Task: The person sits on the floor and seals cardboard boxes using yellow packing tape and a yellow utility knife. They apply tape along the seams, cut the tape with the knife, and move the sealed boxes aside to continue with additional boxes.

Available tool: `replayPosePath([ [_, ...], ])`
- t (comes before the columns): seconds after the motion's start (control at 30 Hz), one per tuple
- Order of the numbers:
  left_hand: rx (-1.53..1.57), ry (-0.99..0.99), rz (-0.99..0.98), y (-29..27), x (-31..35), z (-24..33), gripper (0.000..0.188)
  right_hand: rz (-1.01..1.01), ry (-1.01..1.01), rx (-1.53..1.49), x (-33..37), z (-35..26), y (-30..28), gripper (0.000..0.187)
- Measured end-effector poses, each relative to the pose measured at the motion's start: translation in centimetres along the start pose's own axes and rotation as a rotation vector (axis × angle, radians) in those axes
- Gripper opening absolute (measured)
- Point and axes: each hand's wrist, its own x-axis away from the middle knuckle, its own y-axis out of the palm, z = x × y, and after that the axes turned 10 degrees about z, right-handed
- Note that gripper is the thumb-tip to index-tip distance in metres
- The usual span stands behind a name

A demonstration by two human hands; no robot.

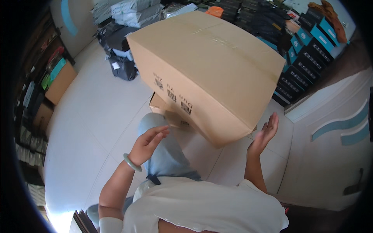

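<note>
A large brown cardboard box (pixel 210 66) fills the upper middle, tilted, with tape along its top and dark print on its near side. Beneath it, partly hidden, shows a second cardboard box (pixel 159 104). My left hand (pixel 145 144), with a pale green bangle on the wrist, hovers by my knee, fingers stretched out and holding nothing. To the right, my right hand (pixel 264 135) is raised, palm toward the big box and fingers extended. It is close to the box's near right corner; a gap shows between them.
Black and turquoise shoe boxes (pixel 301 64) are stacked at the far right. Wrapped parcels (pixel 134 15) and a black bag (pixel 122 68) lie at the back left. Shelves with goods (pixel 37 85) line the left side. A white door (pixel 338 143) stands at the right.
</note>
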Motion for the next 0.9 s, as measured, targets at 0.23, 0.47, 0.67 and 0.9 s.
replayPosePath([
  [0.23, 0.047, -0.037, 0.031, 0.3, 2.9, -4.8, 0.031, -0.314, -0.450, 0.481, -2.4, -4.7, 3.2, 0.033],
  [0.47, -0.025, -0.015, 0.099, -0.1, 4.9, -6.2, 0.030, -0.430, -0.409, 0.368, -4.8, -3.1, -0.7, 0.027],
  [0.67, -0.009, -0.021, 0.083, 0.3, 6.2, -5.8, 0.030, -0.466, -0.388, 0.340, -6.4, -0.9, -2.9, 0.021],
  [0.9, -0.097, 0.039, 0.148, 0.6, 4.2, -6.9, 0.033, -0.507, -0.136, 0.214, -11.9, 2.4, -9.2, 0.024],
])
